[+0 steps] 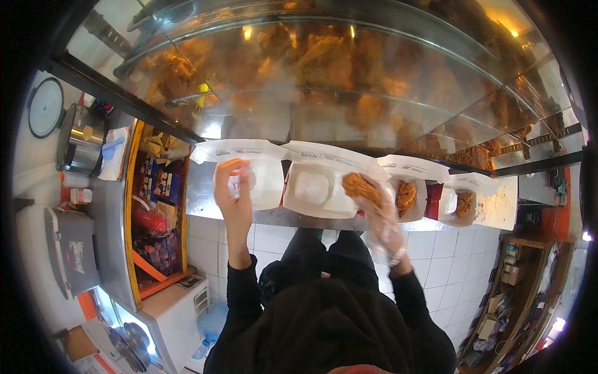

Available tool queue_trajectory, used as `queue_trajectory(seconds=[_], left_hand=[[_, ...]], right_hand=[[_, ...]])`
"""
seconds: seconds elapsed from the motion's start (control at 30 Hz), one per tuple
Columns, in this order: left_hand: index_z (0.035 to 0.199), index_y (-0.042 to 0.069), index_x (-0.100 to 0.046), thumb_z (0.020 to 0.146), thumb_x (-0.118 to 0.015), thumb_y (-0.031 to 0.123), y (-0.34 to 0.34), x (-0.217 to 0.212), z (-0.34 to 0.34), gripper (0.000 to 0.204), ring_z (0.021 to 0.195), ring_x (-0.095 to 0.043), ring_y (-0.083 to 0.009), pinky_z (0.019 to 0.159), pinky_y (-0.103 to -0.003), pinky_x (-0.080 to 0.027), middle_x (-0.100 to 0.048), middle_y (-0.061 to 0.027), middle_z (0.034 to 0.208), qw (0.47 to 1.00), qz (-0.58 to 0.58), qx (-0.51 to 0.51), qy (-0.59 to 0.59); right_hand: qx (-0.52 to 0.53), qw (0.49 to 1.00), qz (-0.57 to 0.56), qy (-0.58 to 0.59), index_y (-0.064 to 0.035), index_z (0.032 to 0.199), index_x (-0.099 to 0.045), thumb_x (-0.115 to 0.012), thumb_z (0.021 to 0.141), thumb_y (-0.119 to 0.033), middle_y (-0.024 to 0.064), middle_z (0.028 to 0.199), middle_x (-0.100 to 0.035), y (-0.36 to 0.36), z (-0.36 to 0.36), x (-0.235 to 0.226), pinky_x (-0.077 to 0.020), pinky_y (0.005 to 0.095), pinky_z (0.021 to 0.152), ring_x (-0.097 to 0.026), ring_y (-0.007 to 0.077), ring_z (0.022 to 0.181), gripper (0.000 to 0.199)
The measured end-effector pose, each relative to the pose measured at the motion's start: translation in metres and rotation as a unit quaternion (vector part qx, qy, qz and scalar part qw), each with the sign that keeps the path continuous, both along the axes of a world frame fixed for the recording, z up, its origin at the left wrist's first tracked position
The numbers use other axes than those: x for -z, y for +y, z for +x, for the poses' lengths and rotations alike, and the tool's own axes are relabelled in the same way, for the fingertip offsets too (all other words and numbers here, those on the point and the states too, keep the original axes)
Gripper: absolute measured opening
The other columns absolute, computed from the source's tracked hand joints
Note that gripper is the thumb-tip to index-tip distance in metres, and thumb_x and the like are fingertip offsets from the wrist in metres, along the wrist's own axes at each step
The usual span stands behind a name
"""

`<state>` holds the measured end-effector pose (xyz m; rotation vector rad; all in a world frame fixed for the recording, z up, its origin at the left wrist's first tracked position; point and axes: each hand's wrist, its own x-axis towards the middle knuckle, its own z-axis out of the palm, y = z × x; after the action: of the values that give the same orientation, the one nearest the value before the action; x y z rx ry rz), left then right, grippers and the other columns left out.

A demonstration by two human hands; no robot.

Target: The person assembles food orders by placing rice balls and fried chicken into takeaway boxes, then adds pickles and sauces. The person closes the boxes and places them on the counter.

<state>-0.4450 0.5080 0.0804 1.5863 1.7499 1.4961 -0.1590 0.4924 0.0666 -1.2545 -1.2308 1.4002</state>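
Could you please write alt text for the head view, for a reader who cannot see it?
A gloved right hand holds a chicken piece at the second-from-left box in a row of four open white boxes, below a glass case of fried chicken. The left hand is at the leftmost box; its grip is unclear.

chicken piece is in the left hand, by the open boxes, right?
Not quite: the head view shows the chicken piece in the right hand, not the left. It is by the open boxes, as you say.

Steel counter (199,194), white boxes (270,187) (four)
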Motion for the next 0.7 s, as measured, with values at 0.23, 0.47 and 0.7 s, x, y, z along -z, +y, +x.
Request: queue_trajectory(seconds=[0.23,0.47,0.7], left_hand=[[0.112,0.008,-0.059,0.075,-0.067,0.013,0.019,0.071,0.048,0.038,0.113,-0.053,-0.0261,0.1,-0.047,-0.034,-0.06,-0.0068,0.113,0.89,-0.057,0.302,0.337],[0.116,0.01,-0.057,0.071,-0.064,0.006,0.021,0.095,0.054,0.046,0.125,-0.044,-0.0273,0.11,-0.05,-0.024,-0.055,-0.0088,0.122,0.805,-0.032,0.404,0.434],[0.119,0.005,-0.05,0.07,-0.065,0.008,0.004,0.076,0.082,0.052,0.12,-0.044,-0.0309,0.107,-0.049,-0.027,-0.049,-0.0129,0.128,0.872,-0.198,0.246,0.375]], right_hand=[[0.125,0.982,0.127,-0.06,-0.0017,0.133,-0.042,-0.063,0.087,-0.013,0.0193,0.123,-0.051,0.014,-0.054,0.088,-0.039,0.0396,0.1,-0.049,0.0293,0.116,0.051],[0.126,0.933,0.171,-0.289,-0.0051,0.131,-0.044,-0.062,0.086,-0.014,0.0231,0.125,-0.048,0.008,-0.053,0.078,-0.0356,0.0454,0.1,-0.047,0.0395,0.113,0.049],[0.123,0.933,0.126,-0.313,-0.0061,0.133,-0.042,-0.061,0.085,-0.022,0.0276,0.121,-0.047,0.009,-0.047,0.072,-0.0405,0.0503,0.093,-0.049,0.0454,0.107,0.053]])
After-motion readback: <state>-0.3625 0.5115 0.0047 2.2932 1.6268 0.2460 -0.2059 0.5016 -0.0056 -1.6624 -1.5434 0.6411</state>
